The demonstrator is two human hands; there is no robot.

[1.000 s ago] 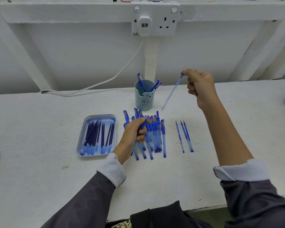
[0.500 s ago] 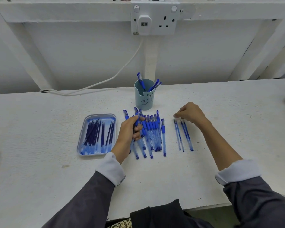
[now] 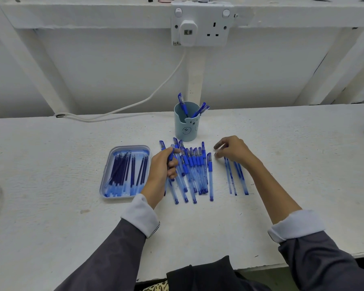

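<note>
Left hand (image 3: 163, 166) holds a pen (image 3: 171, 157), right hand (image 3: 233, 151) free
Left fingers curl round the pen, which lies near-to-far. Right fingers are loose and apart, holding nothing; the pen is to their left, past the pile of pens (image 3: 194, 171).

Your left hand (image 3: 163, 164) grips a pen (image 3: 171, 157) at the left edge of the pen row (image 3: 194, 169) on the table (image 3: 51, 164). Your right hand (image 3: 233, 152), fingers loosely curled, is at the top ends of the pen tubes (image 3: 240, 179). Tray (image 3: 130, 146) of refills sits left, cup (image 3: 186, 129) behind.
</note>
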